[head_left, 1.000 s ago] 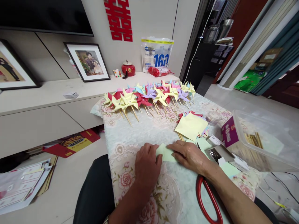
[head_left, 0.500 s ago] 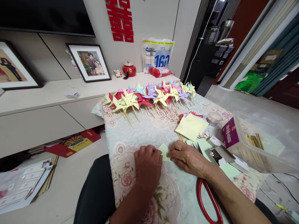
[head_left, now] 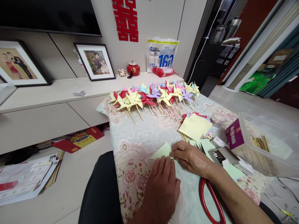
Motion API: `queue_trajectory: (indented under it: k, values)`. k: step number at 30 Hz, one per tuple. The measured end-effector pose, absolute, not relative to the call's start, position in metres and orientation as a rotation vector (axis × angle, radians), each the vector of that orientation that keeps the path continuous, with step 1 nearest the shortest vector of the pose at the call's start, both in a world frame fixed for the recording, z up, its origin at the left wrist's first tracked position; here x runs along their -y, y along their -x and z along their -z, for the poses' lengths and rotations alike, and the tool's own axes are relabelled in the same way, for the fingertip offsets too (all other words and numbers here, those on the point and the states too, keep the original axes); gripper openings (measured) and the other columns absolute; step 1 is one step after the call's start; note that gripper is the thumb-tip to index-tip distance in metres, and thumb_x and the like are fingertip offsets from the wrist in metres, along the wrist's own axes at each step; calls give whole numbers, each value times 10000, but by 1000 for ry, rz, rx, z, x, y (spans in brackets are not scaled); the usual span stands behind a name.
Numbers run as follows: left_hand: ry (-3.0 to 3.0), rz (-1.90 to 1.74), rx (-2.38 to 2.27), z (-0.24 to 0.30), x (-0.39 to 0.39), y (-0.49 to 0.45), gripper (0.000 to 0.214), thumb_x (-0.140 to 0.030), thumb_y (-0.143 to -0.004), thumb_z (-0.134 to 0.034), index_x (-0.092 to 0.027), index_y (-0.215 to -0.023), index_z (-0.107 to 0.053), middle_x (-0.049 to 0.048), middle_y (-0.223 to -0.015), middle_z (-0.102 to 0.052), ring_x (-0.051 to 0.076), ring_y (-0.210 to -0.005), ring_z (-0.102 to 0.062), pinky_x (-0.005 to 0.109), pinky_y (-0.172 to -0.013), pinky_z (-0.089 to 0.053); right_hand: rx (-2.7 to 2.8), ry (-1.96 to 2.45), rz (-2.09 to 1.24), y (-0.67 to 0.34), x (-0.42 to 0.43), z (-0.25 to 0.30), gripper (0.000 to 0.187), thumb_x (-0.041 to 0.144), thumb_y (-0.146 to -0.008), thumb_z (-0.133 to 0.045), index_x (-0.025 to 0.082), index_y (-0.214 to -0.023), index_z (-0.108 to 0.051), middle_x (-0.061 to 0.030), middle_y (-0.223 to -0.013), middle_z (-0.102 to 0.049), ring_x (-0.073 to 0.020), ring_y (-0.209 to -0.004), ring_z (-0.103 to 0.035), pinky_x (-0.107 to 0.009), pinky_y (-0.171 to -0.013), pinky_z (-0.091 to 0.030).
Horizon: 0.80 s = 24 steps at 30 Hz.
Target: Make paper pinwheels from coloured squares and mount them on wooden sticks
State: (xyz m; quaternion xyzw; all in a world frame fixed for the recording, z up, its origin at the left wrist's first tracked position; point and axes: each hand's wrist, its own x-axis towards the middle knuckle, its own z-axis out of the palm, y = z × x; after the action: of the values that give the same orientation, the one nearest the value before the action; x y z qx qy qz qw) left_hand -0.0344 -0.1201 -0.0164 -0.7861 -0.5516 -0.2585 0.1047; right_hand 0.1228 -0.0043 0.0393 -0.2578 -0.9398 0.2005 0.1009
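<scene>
A pale green sheet of paper point(head_left: 163, 151) lies on the flowered tablecloth and looks folded into a triangle. Along its lower edge, my left hand point(head_left: 163, 186) presses with fingers laid flat. My right hand point(head_left: 190, 157) pinches the paper's right corner between thumb and fingers. Under my right forearm rest red-handled scissors point(head_left: 202, 199), their blades pointing away from me. Just beyond the right hand is a stack of coloured paper, topped by a pale yellow sheet point(head_left: 195, 127).
Several finished paper pinwheels point(head_left: 147, 98) on sticks line the table's far side. At right stand a small box of metal pins point(head_left: 218, 156), a round clear container point(head_left: 218, 119) and a plastic bin point(head_left: 254, 155) with sticks. Beyond is a white cabinet top point(head_left: 93, 88) with framed photos.
My left hand has moved from the paper's left side to its lower edge, and its fingers have flattened. More of the paper shows, now a triangle. The right hand keeps its pinch.
</scene>
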Motion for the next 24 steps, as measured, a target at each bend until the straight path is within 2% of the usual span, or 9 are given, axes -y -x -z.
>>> queue_trajectory:
  k: [8, 16, 24]
  values:
    - [2302, 676, 1719, 11, 122, 33, 401, -275, -901, -542, -69, -1231, -640, 153, -1280, -680, 320, -1206, -602, 509, -1027, -475, 2782, 757, -594, -123, 6, -43, 273, 126, -942, -467, 185, -1038, -716, -108, -997, -633, -209, -910, -580, -323, -788, -473]
    - [2279, 680, 1764, 6, 123, 34, 370, -244, -901, -520, -82, -1203, -659, 129, -1213, -714, 309, -1172, -609, 547, -1014, -458, 2765, 751, -594, -125, 4, -41, 253, 116, -930, -494, 185, -1017, -722, -98, -981, -650, -210, -924, -590, -321, -802, -480]
    - [2324, 614, 1801, 4, 122, 34, 368, -262, -902, -546, -138, -1231, -654, 146, -1235, -690, 311, -1193, -585, 581, -1010, -444, 2621, 864, -504, -130, 1, -37, 235, 146, -960, -486, 190, -1082, -682, -101, -950, -667, -215, -917, -616, -326, -792, -506]
